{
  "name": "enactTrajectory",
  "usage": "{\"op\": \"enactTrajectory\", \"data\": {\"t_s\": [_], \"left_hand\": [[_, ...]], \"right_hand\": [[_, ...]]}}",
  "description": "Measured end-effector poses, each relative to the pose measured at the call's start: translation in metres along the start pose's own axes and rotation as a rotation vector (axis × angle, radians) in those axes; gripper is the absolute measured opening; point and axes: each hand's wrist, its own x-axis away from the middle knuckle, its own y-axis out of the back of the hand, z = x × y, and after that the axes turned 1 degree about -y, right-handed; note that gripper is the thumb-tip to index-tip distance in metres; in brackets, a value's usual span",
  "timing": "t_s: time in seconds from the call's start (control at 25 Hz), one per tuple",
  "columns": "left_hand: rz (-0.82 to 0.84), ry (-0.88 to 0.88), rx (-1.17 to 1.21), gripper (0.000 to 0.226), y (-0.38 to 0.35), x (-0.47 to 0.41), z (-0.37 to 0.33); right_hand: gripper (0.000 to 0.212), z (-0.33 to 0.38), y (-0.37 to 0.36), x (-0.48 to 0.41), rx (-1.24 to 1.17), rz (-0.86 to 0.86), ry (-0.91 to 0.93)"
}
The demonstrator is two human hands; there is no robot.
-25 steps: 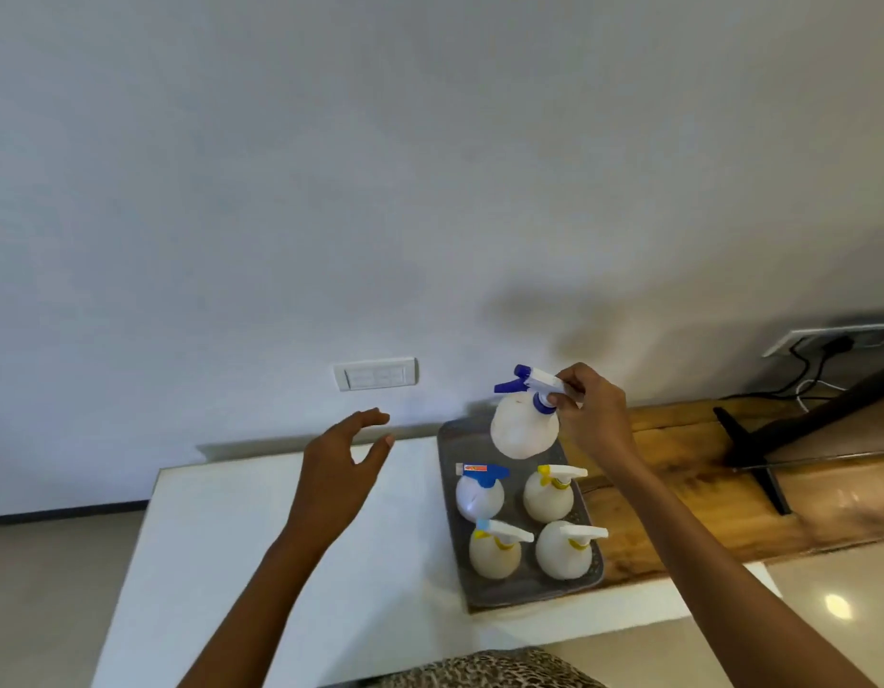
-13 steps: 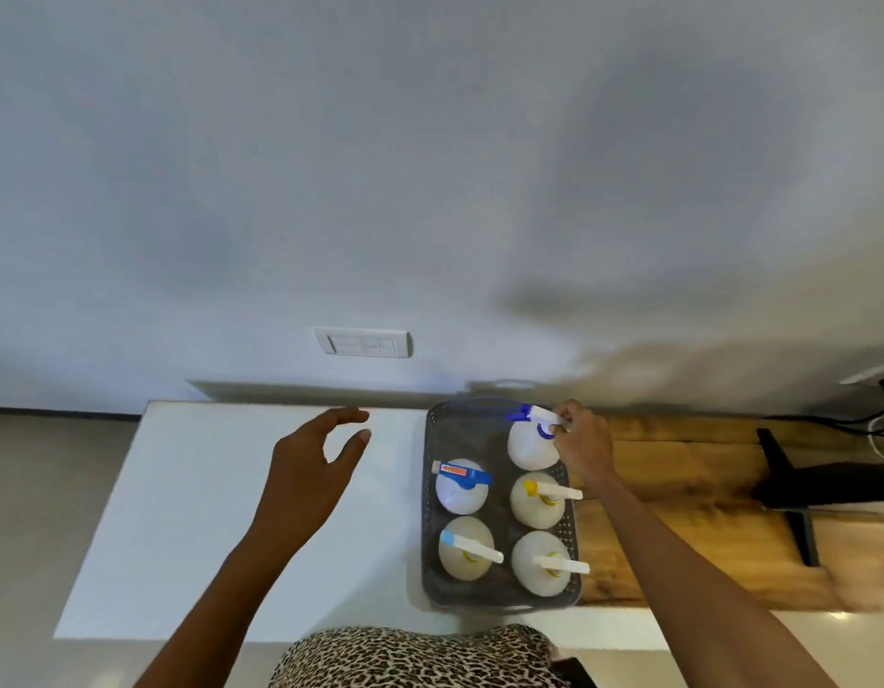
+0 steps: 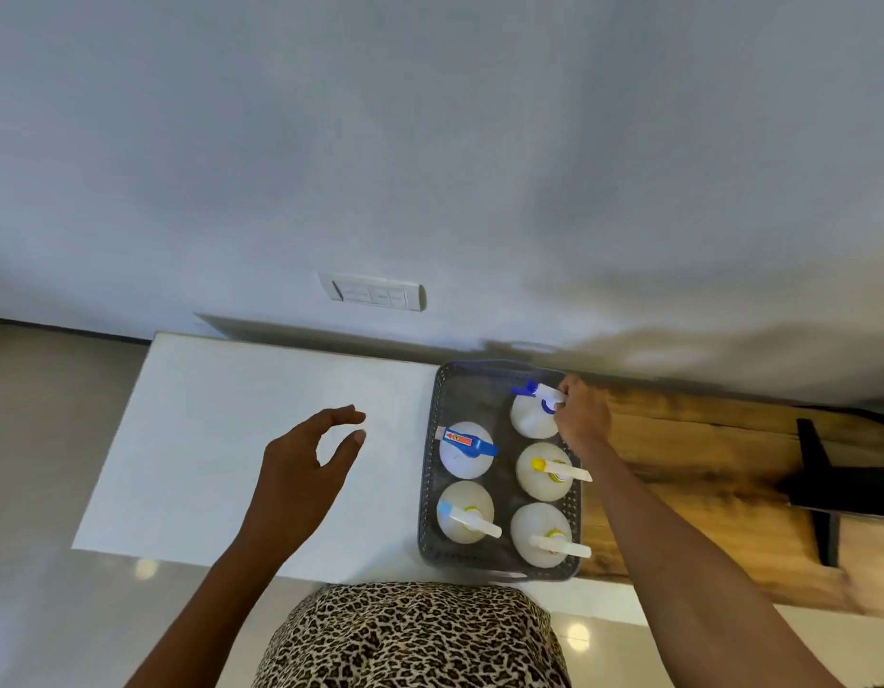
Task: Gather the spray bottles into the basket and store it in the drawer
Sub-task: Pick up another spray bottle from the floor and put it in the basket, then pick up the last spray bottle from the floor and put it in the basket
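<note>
While loose-fingered and empty over tabletop [image 3: 221, 439], left hand [image 3: 301, 484]; right hand [image 3: 581, 417] round blue-nozzle bottle [image 3: 529, 419] at far-right corner of basket [image 3: 431, 439]

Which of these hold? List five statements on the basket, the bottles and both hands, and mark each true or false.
1. The grey basket holds five spray bottles. True.
2. The right hand grips the spray head of the far-right bottle. True.
3. The left hand holds a bottle. False: it holds nothing and hovers with loosely curled fingers over the white table.
4. A bottle stands on the white table outside the basket. False: every bottle in view is inside the basket.
5. The basket's far-left corner has no bottle in it. True.
</note>
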Motion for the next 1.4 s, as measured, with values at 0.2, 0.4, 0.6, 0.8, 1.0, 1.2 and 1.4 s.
{"op": "enactTrajectory", "data": {"t_s": [0.2,0.4,0.6,0.8,1.0,1.2,1.4], "left_hand": [[-0.01,-0.019,0.002,0.018,-0.004,0.006,0.002],[-0.041,-0.05,0.009,0.021,-0.004,0.014,0.004],[-0.123,-0.046,0.09,0.021,0.019,0.034,0.006],[-0.288,-0.044,0.127,0.02,0.063,0.079,0.032],[-0.521,0.056,0.179,0.02,0.11,0.16,0.089],[-0.802,0.222,0.214,0.022,0.146,0.282,0.168],[-1.111,0.491,0.308,0.02,0.147,0.424,0.236]], "right_hand": [[0.025,-0.002,-0.002,0.002,0.01,0.027,0.026],[0.046,0.008,0.008,0.014,0.088,-0.034,0.139],[0.044,0.057,0.029,0.043,-0.044,-0.087,0.316],[0.038,0.149,0.028,0.107,-0.246,-0.029,0.632],[0.032,0.235,-0.004,0.224,-0.291,0.09,0.955],[0.027,0.281,-0.057,0.376,-0.241,0.317,1.258],[0.019,0.293,-0.124,0.524,-0.154,0.566,1.538]]}}
